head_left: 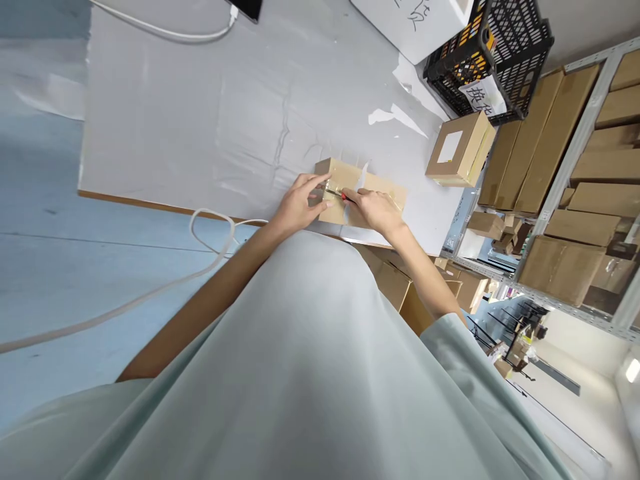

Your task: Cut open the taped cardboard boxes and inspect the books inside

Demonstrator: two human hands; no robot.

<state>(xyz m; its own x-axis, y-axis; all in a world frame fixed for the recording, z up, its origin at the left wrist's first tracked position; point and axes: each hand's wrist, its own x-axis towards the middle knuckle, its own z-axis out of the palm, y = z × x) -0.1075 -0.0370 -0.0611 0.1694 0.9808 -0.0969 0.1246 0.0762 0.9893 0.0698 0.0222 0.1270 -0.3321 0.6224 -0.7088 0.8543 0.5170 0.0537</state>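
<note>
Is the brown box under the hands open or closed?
Closed: the flat brown cardboard box has its top flaps down with shiny tape across them, and both hands rest on it.

We press our left hand (300, 203) flat on a small cardboard box (360, 193) at the near edge of a white table (200, 120), while our right hand (375, 210) holds a red-handled cutter (340, 195) against its taped top. A second box (460, 150) sits nearby beside a black crate (500, 53); shelves (575, 187) of cartons stand to the right.
</note>
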